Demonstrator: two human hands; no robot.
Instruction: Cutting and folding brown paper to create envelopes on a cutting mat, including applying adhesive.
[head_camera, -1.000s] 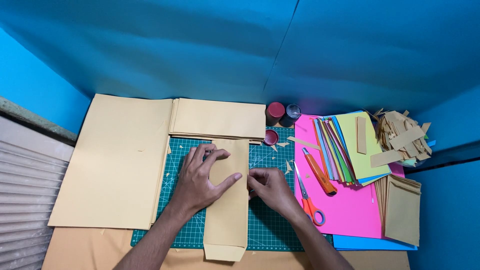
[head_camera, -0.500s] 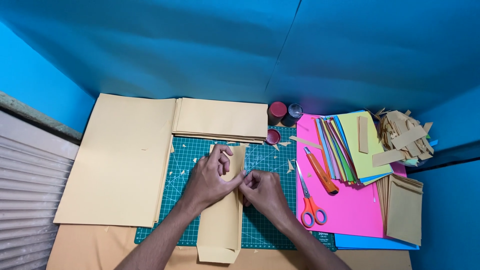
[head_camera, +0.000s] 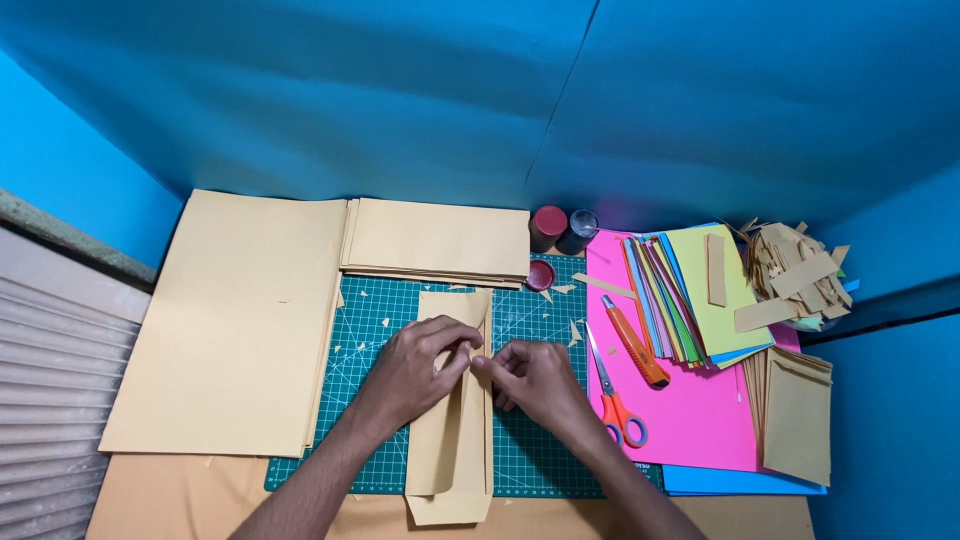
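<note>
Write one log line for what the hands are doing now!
left hand: pinching tan paper strip | right hand: pinching same strip | under: green cutting mat | nearby: scissors

A long tan paper strip (head_camera: 452, 430) — folded lengthwise, one edge raised — lies on the green cutting mat (head_camera: 540, 450), overhanging its near edge.

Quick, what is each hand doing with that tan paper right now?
Left hand: pinching the folded tan paper strip.
Right hand: pinching the same strip's right fold.
</note>
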